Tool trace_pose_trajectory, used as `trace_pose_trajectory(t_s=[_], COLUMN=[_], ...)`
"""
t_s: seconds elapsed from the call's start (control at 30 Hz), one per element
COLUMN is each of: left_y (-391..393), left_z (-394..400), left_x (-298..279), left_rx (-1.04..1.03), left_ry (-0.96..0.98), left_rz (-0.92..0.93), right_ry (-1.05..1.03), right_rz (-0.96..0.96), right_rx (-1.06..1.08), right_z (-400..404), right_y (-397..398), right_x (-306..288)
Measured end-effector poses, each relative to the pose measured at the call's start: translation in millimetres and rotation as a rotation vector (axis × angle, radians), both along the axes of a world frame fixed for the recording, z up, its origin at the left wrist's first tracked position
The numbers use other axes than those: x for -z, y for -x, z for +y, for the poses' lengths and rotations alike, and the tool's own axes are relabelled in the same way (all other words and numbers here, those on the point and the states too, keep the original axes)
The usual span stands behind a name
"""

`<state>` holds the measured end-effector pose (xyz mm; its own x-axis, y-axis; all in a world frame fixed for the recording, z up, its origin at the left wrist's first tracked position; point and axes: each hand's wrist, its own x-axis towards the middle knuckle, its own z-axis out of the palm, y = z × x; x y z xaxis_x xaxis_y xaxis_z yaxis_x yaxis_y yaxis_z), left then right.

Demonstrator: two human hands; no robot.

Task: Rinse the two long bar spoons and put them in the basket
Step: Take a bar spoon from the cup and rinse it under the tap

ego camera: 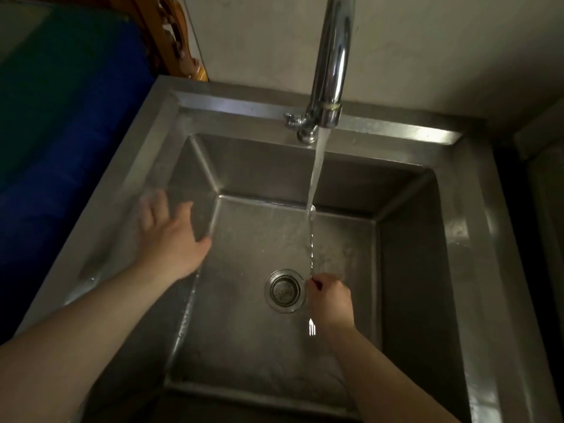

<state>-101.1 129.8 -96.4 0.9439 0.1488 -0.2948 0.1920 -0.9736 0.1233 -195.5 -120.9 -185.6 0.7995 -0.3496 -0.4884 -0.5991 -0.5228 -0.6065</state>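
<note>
Head view: right hand (331, 300) gripped a bar spoon (311, 239) under the tap's (331, 62) stream, bowl toward twelve o'clock; left hand (171, 236), fingers spread wide, hovered at the sink's (457, 239) nine o'clock wall.

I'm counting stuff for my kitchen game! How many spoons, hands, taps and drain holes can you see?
Bar spoons: 1, the bar spoon, held under the water by the right hand
Hands: 2, that one and the empty left hand
Taps: 1, the tap, running
Drain holes: 1, the drain
Total: 5
</note>
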Motion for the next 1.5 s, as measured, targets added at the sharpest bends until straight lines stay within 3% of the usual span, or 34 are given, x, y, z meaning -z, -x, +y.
trace_pose_trajectory(t_s=[0.17, 0.4, 0.6, 0.7, 1.3, 1.5], left_y=[4.1, 2.3, -0.9, -0.1, 1.5, 11.9], left_z=[18.5, 28.6, 29.6, 29.9, 31.4, 24.3], left_x=[12.9, 13.2, 11.1, 10.8, 10.1, -1.6], left_rx=[0.049, 0.107, 0.109, 0.112, 0.100, 0.099], left_ry=[-0.017, -0.042, -0.044, -0.048, -0.038, 0.063], left_rz=[-0.004, 0.015, 0.059, 0.055, 0.060, -0.044], right_ry=[0.051, 0.027, 0.139, 0.238, 0.231, 0.142], right_rz=[0.226, 0.355, 0.303, 0.324, 0.290, 0.246], right_rx=[-0.012, 0.104, 0.107, -0.006, -0.015, -0.006], right_z=[-10.4, -26.7, -24.5, -26.3, -36.9, -27.8], right_y=[11.0, 17.3, 15.6, 17.3, 34.5, 45.1], right_x=[55.2, 105.3, 118.8, 127.3, 126.6, 95.9])
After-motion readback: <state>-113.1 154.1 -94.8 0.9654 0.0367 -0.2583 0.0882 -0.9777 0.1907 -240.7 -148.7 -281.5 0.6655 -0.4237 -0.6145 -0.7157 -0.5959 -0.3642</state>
